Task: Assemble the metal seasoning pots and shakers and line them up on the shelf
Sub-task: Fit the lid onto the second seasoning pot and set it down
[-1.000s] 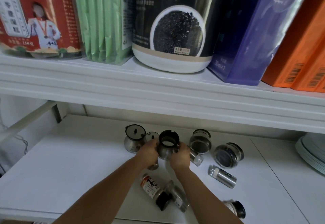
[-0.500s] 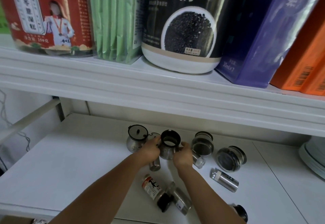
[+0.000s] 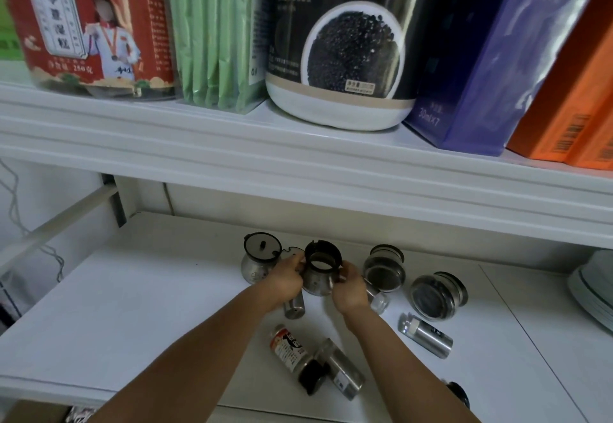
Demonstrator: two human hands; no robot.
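Note:
On the white lower shelf [image 3: 139, 303] a metal seasoning pot with a black open rim [image 3: 321, 268] stands upright between my two hands. My left hand [image 3: 284, 278] grips its left side and my right hand [image 3: 348, 286] grips its right side. A lidded pot [image 3: 259, 258] stands just to the left. Two more pots [image 3: 384, 268] [image 3: 437, 296] sit to the right. Steel shakers lie on their sides: one [image 3: 425, 334] at the right, one [image 3: 341, 369] near the front, one [image 3: 294, 307] partly hidden under my left hand. A red-labelled shaker [image 3: 292, 353] lies beside them.
The upper shelf edge [image 3: 298, 164] overhangs the work area and carries a red tin [image 3: 86, 21], green packets [image 3: 215, 31], a black jar [image 3: 345, 41], a purple box [image 3: 491, 51] and orange boxes [image 3: 570, 97]. Stacked plates [image 3: 593, 293] sit far right. A black cap [image 3: 459, 392] lies near the front edge.
The camera has tilted slightly; both hands stay on the open pot, lifted a little toward the back of the shelf.

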